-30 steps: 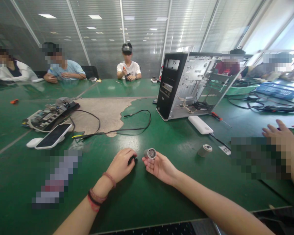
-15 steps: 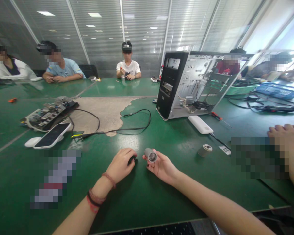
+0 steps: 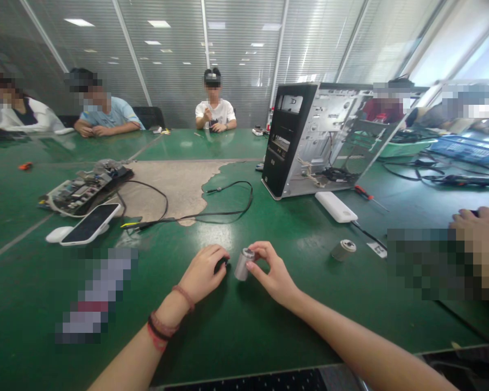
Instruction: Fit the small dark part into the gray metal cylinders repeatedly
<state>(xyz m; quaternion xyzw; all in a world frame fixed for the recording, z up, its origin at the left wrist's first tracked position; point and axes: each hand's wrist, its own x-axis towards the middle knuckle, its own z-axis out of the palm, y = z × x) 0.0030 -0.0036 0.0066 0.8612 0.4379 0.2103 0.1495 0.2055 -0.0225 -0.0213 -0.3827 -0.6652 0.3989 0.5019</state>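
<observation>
My right hand [image 3: 274, 271] pinches a small silver metal cylinder [image 3: 241, 267] between thumb and fingers. The cylinder is nearly upright with a slight tilt, and its dark-centred end faces up. Whether its base touches the green table is hard to tell. Just left of it, my left hand [image 3: 204, 271] is closed round a small black object [image 3: 220, 263], mostly hidden by the fingers. A second, similar metal cylinder [image 3: 344, 250] stands on the table to the right of my right hand.
An open computer case [image 3: 287, 146] stands ahead to the right, near a white power bank [image 3: 336, 206] and a screwdriver [image 3: 364, 193]. Left are a phone [image 3: 90, 224], a circuit assembly [image 3: 83, 190] and a black cable [image 3: 224, 215]. A co-worker's hand [image 3: 475, 233] is at far right.
My right hand has turned the cylinder from facing me to nearly upright and now grips it from the right and above. My left hand has barely moved.
</observation>
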